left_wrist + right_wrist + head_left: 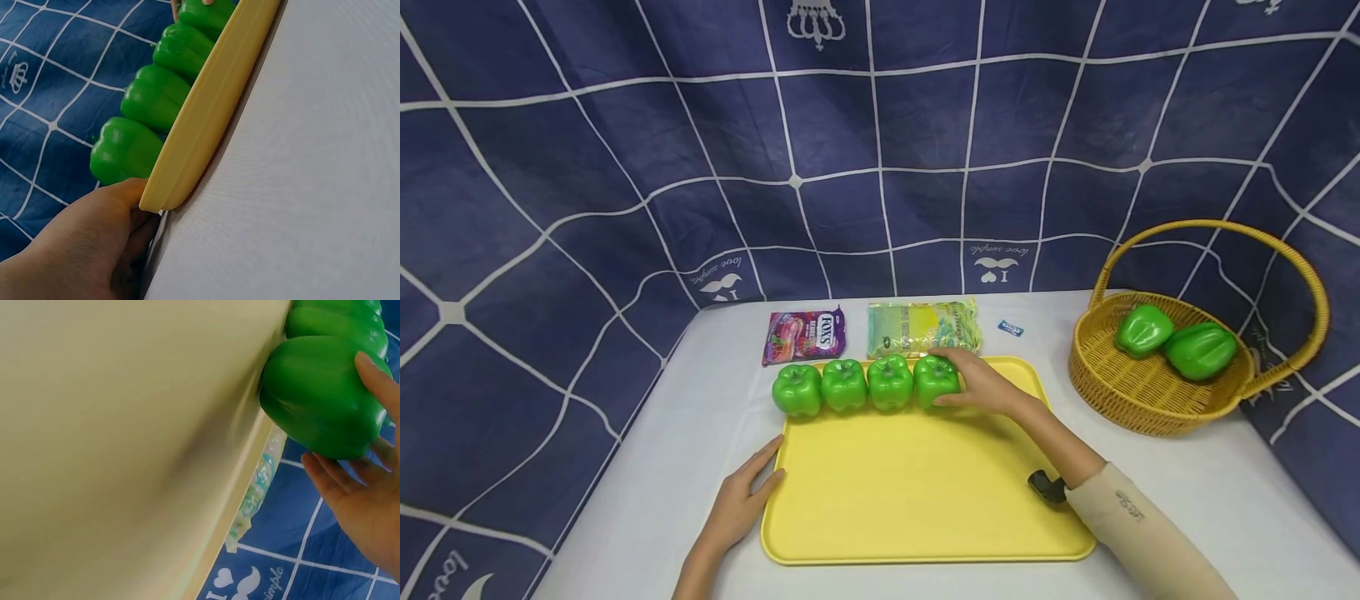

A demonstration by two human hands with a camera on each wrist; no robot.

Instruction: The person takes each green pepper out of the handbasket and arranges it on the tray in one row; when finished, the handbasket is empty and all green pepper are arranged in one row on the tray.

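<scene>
Peppers (890, 383): four are standing close together along the far edge of the tray (925, 492), from its far-left corner to right of its middle; that rim is probably serving as a guide for a straight row.
Right hand (976, 385): you are gripping the row's right-end pepper, thumb on its near side, fingers curling round its far side; holding it across the body is likely keeping it from tipping into its neighbour.
Left hand (737, 504): you are resting loosely extended fingers against the tray's left edge, toward the far-left corner, apparently steadying it against sliding.
Basket (1120, 410): it is standing beyond the tray's right edge, holding two more peppers, presumably keeping them within your right hand's reach.
Packets: Fox's bag (805, 336), a green bag (923, 329) and a small blue packet (1011, 327) are lying between the tray's far edge and the desk's (647, 500) far edge, perhaps staying out of your hands' way.
</scene>
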